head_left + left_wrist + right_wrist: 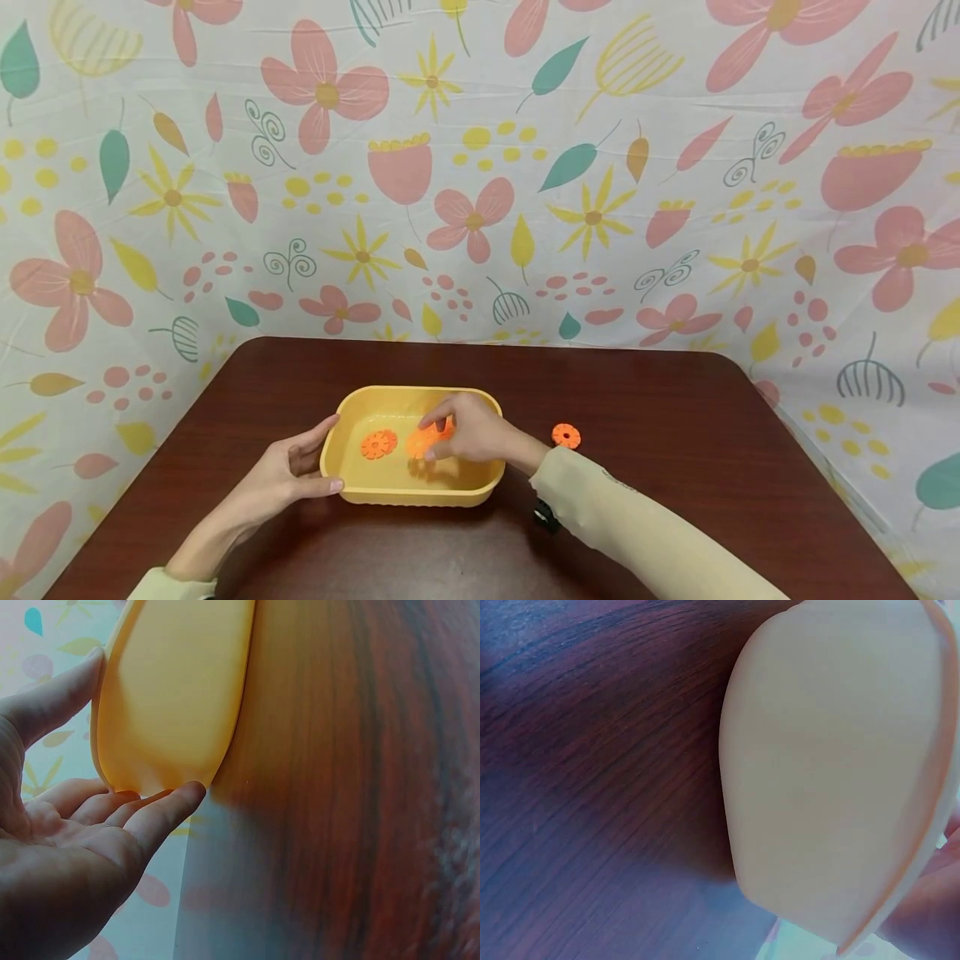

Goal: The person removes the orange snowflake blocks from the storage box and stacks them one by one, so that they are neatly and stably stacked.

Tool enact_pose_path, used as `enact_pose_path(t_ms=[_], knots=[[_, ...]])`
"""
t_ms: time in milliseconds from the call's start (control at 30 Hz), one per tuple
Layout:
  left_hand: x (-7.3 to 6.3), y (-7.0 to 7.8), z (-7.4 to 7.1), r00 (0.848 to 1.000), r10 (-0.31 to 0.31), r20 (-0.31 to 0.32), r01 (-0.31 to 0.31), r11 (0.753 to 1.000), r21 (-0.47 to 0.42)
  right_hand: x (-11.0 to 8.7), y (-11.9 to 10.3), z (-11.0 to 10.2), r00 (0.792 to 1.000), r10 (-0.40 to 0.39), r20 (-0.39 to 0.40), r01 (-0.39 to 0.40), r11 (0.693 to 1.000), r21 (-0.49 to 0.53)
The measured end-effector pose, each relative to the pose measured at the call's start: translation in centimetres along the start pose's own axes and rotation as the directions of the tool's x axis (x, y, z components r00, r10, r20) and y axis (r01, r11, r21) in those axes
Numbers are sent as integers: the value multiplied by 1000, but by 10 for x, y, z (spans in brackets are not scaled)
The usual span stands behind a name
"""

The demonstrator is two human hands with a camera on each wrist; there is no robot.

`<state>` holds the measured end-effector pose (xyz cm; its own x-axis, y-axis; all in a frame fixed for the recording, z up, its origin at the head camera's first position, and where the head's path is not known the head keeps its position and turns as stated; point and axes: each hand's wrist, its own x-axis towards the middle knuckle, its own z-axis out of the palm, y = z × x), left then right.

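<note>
A yellow rectangular tub [420, 497] with rounded corners stands on the table. My left hand [277, 475] grips its left end, thumb at the near corner and fingers at the far side; the left wrist view shows this hand [82, 817] against the tub's end wall. Inside the tub, my right hand [474, 429] pinches a bright orange notched disc [420, 442], partly hidden by the fingers. To its left, another orange notched disc [378, 444] lies in the tub. In the right wrist view the tub's outer wall [832, 765] covers most of that hand.
An orange notched disc [566, 436] with a centre hole lies on the dark brown table [645, 392], right of the tub. A flower-patterned cloth [480, 167] hangs behind the table and along its sides.
</note>
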<state>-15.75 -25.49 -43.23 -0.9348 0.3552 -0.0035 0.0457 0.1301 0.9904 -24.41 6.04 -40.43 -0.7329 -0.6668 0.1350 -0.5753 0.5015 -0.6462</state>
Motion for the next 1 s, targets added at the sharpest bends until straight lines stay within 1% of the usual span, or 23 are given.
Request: enact_pose_path(t_ms=[433,833,1000], knots=[[0,0,0,1000,-3,1,3,1000,-3,-12,1,-12,999,-25,-25,26,999,45],[0,-1,-1,1000,5,5,-5,1000,-3,-24,4,-27,1000,-15,-22,17,997,79],[1,-1,-1,1000,4,1,-4,1000,2,-30,7,-33,999,-12,-34,15,997,73]])
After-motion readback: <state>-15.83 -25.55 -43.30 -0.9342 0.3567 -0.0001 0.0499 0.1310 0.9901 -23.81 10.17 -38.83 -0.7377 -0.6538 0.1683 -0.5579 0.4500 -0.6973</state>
